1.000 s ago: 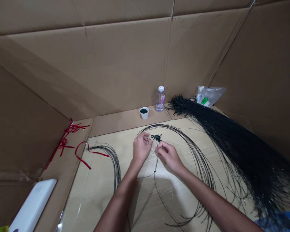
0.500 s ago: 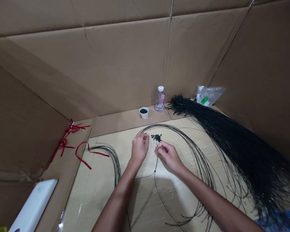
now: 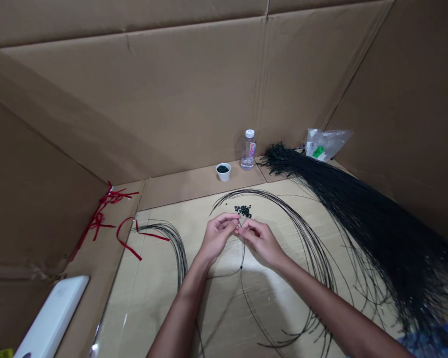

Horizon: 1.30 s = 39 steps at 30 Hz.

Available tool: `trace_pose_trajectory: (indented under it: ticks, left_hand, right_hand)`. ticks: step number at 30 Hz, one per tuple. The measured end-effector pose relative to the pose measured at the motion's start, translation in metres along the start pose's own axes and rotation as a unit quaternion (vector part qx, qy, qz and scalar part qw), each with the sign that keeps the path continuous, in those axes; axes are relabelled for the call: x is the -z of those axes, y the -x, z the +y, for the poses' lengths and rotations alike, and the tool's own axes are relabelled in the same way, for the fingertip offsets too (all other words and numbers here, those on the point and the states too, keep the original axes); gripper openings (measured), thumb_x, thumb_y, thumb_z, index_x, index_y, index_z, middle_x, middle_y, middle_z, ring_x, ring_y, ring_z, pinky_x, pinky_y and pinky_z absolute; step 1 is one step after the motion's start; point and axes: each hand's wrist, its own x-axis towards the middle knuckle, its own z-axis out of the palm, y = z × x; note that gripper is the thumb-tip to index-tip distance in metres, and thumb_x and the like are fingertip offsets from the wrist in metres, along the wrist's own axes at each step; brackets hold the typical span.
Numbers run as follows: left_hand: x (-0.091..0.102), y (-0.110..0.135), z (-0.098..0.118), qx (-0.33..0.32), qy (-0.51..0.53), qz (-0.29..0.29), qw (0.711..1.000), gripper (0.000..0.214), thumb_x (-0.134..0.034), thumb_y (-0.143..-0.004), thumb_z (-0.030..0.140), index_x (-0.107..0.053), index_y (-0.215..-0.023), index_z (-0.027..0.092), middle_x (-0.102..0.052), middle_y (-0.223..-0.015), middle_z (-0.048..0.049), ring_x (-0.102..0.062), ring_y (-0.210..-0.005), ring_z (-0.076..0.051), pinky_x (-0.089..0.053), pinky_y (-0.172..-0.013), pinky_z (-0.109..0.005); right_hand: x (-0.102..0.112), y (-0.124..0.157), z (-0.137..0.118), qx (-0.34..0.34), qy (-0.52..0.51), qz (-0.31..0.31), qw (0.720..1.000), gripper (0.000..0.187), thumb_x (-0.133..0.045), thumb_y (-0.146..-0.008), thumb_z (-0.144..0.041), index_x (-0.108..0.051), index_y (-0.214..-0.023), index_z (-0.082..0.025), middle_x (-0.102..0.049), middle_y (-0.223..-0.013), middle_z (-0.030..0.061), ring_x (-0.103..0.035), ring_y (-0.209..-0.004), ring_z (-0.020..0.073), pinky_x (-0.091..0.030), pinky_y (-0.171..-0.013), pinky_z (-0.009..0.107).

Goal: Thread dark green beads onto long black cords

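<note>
**Two hands pinching black cord above bead pile**

L hand point(image 3: 217, 235) and R hand point(image 3: 261, 242) are together, fingertips meeting in the air above the board, both pinched at the top of a thin black cord point(image 3: 243, 251) (exact tip too small to make out). Cord drops from the pinch toward the person, w/ a small black bead point(image 3: 241, 267) on it just below the hands.

Loose pile of small black beads point(image 3: 243, 211) lies on the tan work board point(image 3: 142, 318) just beyond the fingertips, not touching either hand. Long black cords point(image 3: 306, 226) arc past the R hand and curve round beyond both hands. Smaller curved bunch of cords point(image 3: 177, 248) sits L of the L hand.

Further beyond the hands: white cup point(image 3: 223, 172) holding black beads, clear water bottle point(image 3: 248, 150) w/ white cap just R of it. Big bundle of black cords point(image 3: 358, 223) fans out well R of the R hand, clear plastic bag point(image 3: 325, 144) at its far end.

Well L of the L hand: red ribbon point(image 3: 125, 247) on the board edge, more red strips point(image 3: 97, 223) on the ledge beside it. White rounded slab point(image 3: 52, 315) lies nearer the person, L side. Cardboard walls point(image 3: 171, 99) surround it all.
</note>
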Motion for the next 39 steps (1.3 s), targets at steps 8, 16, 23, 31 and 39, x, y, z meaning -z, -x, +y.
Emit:
trace_pose_trajectory:
  ticks: [8,16,23,31,39]
  left_hand:
    - [0.002,0.000,-0.003,-0.013,0.007,-0.016,1.000,0.031,-0.089,-0.083,0.041,-0.084,-0.103,0.018,-0.082,-0.103,-0.0092,-0.074,-0.091,-0.019,-0.058,-0.087,-0.030]
    - [0.003,0.000,-0.003,-0.001,0.021,-0.022,1.000,0.034,-0.091,-0.081,0.042,-0.086,-0.104,0.017,-0.083,-0.105,-0.0112,-0.075,-0.092,-0.021,-0.058,-0.088,-0.032]
    - [0.004,0.000,-0.004,0.005,0.030,-0.031,0.999,0.032,-0.090,-0.082,0.041,-0.086,-0.104,0.017,-0.082,-0.103,-0.0103,-0.071,-0.087,-0.017,-0.056,-0.086,-0.029]
    - [0.007,-0.003,-0.009,0.009,0.027,-0.044,0.999,0.030,-0.088,-0.086,0.040,-0.085,-0.106,0.017,-0.081,-0.105,-0.0099,-0.070,-0.091,-0.018,-0.054,-0.088,-0.029]
    - [0.006,-0.002,-0.007,0.003,0.017,-0.052,0.998,0.028,-0.086,-0.087,0.040,-0.085,-0.104,0.017,-0.080,-0.103,-0.0092,-0.068,-0.090,-0.018,-0.053,-0.087,-0.030]
  right_hand:
    - [0.000,0.001,-0.008,-0.001,0.013,0.008,1.000,0.037,-0.069,-0.094,-0.047,-0.057,-0.070,-0.021,-0.042,-0.058,-0.0056,-0.034,-0.054,0.0123,-0.024,-0.053,0.028]
    - [0.000,0.001,-0.010,-0.016,0.011,0.021,1.000,0.030,-0.069,-0.092,-0.043,-0.062,-0.073,-0.021,-0.044,-0.056,-0.0057,-0.032,-0.052,0.0113,-0.023,-0.053,0.028]
    - [0.000,0.001,-0.010,-0.015,0.010,0.019,1.000,0.029,-0.068,-0.092,-0.042,-0.062,-0.073,-0.021,-0.044,-0.057,-0.0059,-0.032,-0.051,0.0111,-0.023,-0.053,0.029]
    - [0.000,0.001,-0.009,-0.007,0.008,0.015,1.000,0.031,-0.068,-0.091,-0.041,-0.060,-0.070,-0.021,-0.043,-0.057,-0.0061,-0.034,-0.052,0.0114,-0.023,-0.053,0.029]
    - [0.000,0.002,-0.012,-0.004,0.014,0.018,1.000,0.028,-0.068,-0.091,-0.040,-0.063,-0.071,-0.020,-0.044,-0.058,-0.0054,-0.034,-0.053,0.0120,-0.025,-0.054,0.029]
